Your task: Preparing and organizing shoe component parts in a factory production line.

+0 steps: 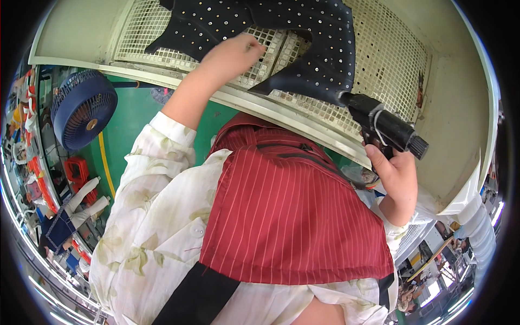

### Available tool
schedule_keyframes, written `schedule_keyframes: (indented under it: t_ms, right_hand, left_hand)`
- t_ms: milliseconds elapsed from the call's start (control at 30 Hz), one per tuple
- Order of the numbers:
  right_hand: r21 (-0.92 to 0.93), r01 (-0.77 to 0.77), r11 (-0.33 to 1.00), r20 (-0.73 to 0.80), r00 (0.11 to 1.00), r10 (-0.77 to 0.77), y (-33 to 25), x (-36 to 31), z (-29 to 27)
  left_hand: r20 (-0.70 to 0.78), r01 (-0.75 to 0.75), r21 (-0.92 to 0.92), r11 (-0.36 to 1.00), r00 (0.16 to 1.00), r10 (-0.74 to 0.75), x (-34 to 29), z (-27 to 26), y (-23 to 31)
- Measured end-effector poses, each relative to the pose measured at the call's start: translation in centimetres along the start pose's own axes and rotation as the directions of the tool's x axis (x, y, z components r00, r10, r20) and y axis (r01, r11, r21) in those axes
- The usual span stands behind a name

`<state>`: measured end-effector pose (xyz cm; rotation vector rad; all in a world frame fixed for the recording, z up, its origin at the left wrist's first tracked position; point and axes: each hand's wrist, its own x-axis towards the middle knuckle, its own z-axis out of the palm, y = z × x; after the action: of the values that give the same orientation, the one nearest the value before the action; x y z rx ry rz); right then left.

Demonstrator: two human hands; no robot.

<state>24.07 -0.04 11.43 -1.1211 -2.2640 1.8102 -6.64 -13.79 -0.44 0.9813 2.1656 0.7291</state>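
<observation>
My right hand [394,174] is wrapped round the grip of a black pistol-shaped gun [387,122], with a ribbed knob at its rear end. Its front end points up and left, at the lower right part of a black fabric piece [325,49]. Small shiny studs dot the fabric, which has a curved cut-out in its lower side. My left hand [234,54] is over the cut-out, near the fabric's left part, its fingers curled in and pressed together. A tiny shiny spot shows at these fingers; whether they hold anything I cannot make out.
The fabric lies on a cream perforated grating [387,49] inside a pale, walled bench [457,81]. A dark blue fan [84,110] stands at the left over the green floor [127,127]. A ribbed pale hose [479,230] hangs at the right. Another person [59,227] is at the far left.
</observation>
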Motion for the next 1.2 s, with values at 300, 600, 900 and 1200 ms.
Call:
schedule_keyframes:
  t_ms: [300,600,900,1200]
  right_hand:
    - [-0.36,0.209,0.909,0.24,0.963,-0.126,-3.7,2.9,3.6]
    - [-0.266,0.134,0.955,0.03,0.991,-0.131,-2.0,1.6,1.1]
    - [-0.344,0.036,0.938,-0.039,0.998,-0.052,-0.2,-1.0,-1.9]
    - [0.244,-0.278,0.929,-0.278,0.898,0.342,8.5,0.3,-5.5]
  left_hand:
    - [-0.29,0.0,-0.078,0.997,0.957,-0.023,-0.2,-1.4,-2.4]
    - [-0.252,-0.04,-0.144,0.989,0.968,0.002,-0.3,0.2,-2.3]
    - [-0.238,-0.342,0.466,0.816,0.84,0.488,1.0,1.5,0.1]
    - [0.139,-0.754,0.619,0.222,0.383,0.913,3.1,3.0,3.3]
